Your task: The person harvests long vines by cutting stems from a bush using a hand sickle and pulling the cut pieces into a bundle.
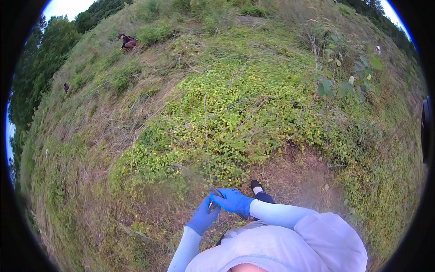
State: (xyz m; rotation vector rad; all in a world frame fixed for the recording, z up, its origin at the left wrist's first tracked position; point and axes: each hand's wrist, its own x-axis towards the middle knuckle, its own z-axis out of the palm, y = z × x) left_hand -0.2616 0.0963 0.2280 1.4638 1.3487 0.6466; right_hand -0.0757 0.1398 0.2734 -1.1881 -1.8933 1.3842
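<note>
My right hand [232, 200], in a blue work glove, is closed around the lower end of a long curved blade, which looks like a sickle [192, 175]. The blade points away to the upper left, over the edge of the green creepers. A dark end, perhaps the handle, shows below my right wrist. My left hand [203, 217], gloved in blue as well, is against the right one. Its fingers hold a small dark piece with a metallic glint [211, 205]; I cannot tell whether it belongs to the same tool.
Low leafy creepers [234, 119] cover the slope before me, with dry stalks across them. Trodden brown ground [299, 173] lies by my dark shoe [255, 184]. A person [128, 41] crouches uphill at the left; another [66, 88] is farther off. A broad-leaved sapling [343, 81] stands right.
</note>
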